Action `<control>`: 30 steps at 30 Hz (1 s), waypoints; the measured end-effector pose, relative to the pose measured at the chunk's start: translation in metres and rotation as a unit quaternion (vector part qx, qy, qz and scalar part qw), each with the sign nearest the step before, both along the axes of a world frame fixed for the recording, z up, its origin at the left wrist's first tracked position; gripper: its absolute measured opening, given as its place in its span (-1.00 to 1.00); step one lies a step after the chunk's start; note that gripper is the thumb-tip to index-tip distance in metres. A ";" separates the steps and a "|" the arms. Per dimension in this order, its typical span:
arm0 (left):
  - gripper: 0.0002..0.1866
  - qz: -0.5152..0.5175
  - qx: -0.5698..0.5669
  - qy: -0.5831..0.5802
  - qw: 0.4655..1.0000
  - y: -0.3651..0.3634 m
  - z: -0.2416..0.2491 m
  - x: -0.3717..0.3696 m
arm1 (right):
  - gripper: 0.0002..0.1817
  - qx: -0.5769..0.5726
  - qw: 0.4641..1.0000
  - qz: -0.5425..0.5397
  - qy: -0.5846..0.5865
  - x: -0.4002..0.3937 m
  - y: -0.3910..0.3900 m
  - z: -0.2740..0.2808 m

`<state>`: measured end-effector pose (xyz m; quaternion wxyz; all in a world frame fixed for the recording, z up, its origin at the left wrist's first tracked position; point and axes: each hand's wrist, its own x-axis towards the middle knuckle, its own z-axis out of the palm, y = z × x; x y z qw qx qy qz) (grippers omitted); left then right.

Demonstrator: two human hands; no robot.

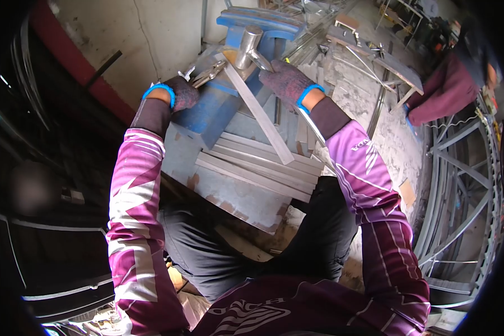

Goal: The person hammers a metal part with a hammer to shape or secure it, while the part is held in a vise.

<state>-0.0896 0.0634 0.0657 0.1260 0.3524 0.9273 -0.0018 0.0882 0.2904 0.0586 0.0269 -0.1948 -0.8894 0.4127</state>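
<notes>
A gloved fist, my left hand (183,94), is wrapped round locking pliers (209,74). Their jaws meet the upper end of a flat metal bar (257,113), which slants down to the right across the blue bench vise (204,115). My right hand (285,83), also gloved, grips the handle of a metal hammer (251,42). The hammer head overlaps the vise's flat middle, close by the bar's upper end. Below the vise, several more flat bars (257,168) lie side by side on a worn metal table (229,201).
At the right, a person in a maroon top (445,92) bends beside a low wooden bench (397,70). A welded metal frame (459,173) stands along the right side. A pale wall (117,33) and a dark red beam (75,53) rise at the left.
</notes>
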 end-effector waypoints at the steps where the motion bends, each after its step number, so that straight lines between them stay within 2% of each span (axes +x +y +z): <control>1: -0.69 0.014 0.011 0.006 1.000 0.001 0.000 0.001 | -0.42 0.001 1.000 -0.001 -0.001 -0.002 0.003 -0.005; 3: -0.68 0.046 0.033 0.022 0.998 -0.001 0.001 0.003 | -0.43 0.064 0.997 0.020 0.040 -0.009 0.009 -0.013; 5: -0.60 0.063 0.074 0.036 0.995 -0.003 0.011 0.012 | -0.45 0.057 0.996 0.029 0.054 -0.009 0.008 -0.001; 6: -0.60 0.065 0.074 0.034 0.995 -0.001 0.014 0.013 | -0.47 0.048 0.996 0.037 0.063 -0.008 0.007 0.004; 8: -0.57 0.052 0.034 0.072 0.995 0.001 0.014 0.011 | -0.54 0.133 0.978 0.110 0.114 -0.025 0.023 0.015; 10: -0.58 0.037 0.019 0.082 0.996 0.000 0.025 0.021 | -0.69 0.032 0.994 0.056 0.092 -0.008 -0.005 0.078; 11: -0.59 0.036 0.019 0.076 0.996 0.001 0.029 0.023 | -0.69 0.031 0.994 0.059 0.087 -0.019 0.005 0.075; 12: -0.60 0.036 0.020 0.072 0.997 0.003 0.033 0.025 | -0.72 0.325 0.911 0.110 0.230 -0.037 0.022 0.074; 13: -0.60 0.040 0.020 0.070 0.997 0.004 0.032 0.023 | -0.73 0.580 0.720 0.148 0.351 -0.045 0.022 0.079; 14: -0.61 0.036 0.028 0.089 0.995 0.004 0.032 0.022 | -0.73 0.578 0.720 0.153 0.352 -0.048 0.021 0.080; 16: -0.61 0.033 0.034 0.106 0.993 0.003 0.032 0.025 | -0.67 0.620 0.684 0.128 0.362 -0.043 0.016 0.082; 17: -0.61 0.036 0.020 0.099 0.994 0.004 0.037 0.029 | -0.67 0.619 0.684 0.129 0.362 -0.042 0.011 0.071; 19: -0.61 0.037 0.007 0.093 0.995 0.004 0.036 0.032 | -0.61 0.365 0.847 0.185 0.339 -0.043 0.000 0.039; 20: -0.61 0.030 0.026 0.107 0.993 0.002 0.031 0.030 | -0.61 0.368 0.844 0.184 0.343 -0.044 -0.001 0.035; 22: -0.60 0.009 0.062 0.137 0.989 0.000 0.026 0.025 | -0.59 0.291 0.940 0.101 0.144 -0.046 -0.002 0.029; 23: -0.59 0.030 0.025 0.117 0.992 0.001 0.035 0.033 | -0.59 0.296 0.938 0.102 0.147 -0.044 0.001 0.026; 25: -0.58 0.042 0.021 0.092 0.995 -0.001 0.031 0.030 | -0.56 0.242 0.949 0.106 0.174 -0.024 0.010 0.012; 27: -0.57 0.055 0.019 0.073 0.996 -0.004 0.023 0.023 | -0.66 0.082 0.970 0.081 0.213 0.002 0.004 -0.016; 28: -0.56 0.054 0.042 0.075 0.995 -0.006 0.013 0.017 | -0.69 0.086 0.976 0.045 0.195 0.021 -0.007 -0.019; 29: -0.55 0.053 0.064 0.077 0.994 -0.008 0.003 0.011 | -0.67 0.006 0.987 0.015 0.159 0.040 -0.023 -0.013; 30: -0.54 0.052 0.084 0.080 0.992 -0.008 -0.001 0.009 | -0.67 0.004 0.987 0.017 0.160 0.048 -0.028 -0.021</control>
